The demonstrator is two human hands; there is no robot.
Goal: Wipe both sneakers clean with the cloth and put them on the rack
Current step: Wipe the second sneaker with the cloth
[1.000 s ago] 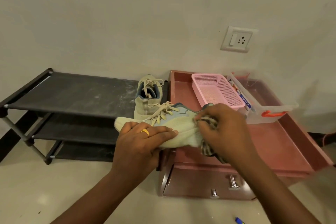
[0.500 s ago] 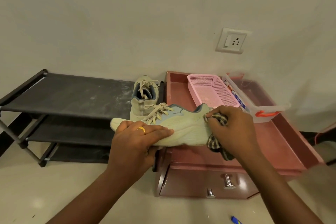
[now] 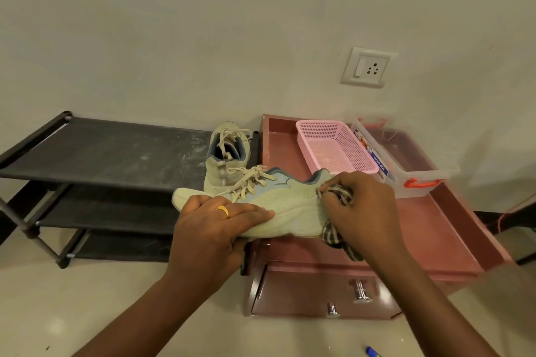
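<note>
Right hand (image 3: 362,209) bunched the cloth (image 3: 342,197) against the held sneaker (image 3: 293,203)'s heel; left hand (image 3: 214,226) gripped its forefoot above the desk (image 3: 452,229); hard rubbing could twist it loose, I judged; second sneaker (image 3: 223,165) sat on the rack (image 3: 101,153).

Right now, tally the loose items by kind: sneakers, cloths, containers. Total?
Sneakers: 2 (held sneaker, second sneaker)
Cloths: 1 (checked cloth)
Containers: 2 (pink basket, clear box)
Total: 5

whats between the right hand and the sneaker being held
The checked cloth, bunched under the right hand against the heel of the held sneaker; head view.
</note>
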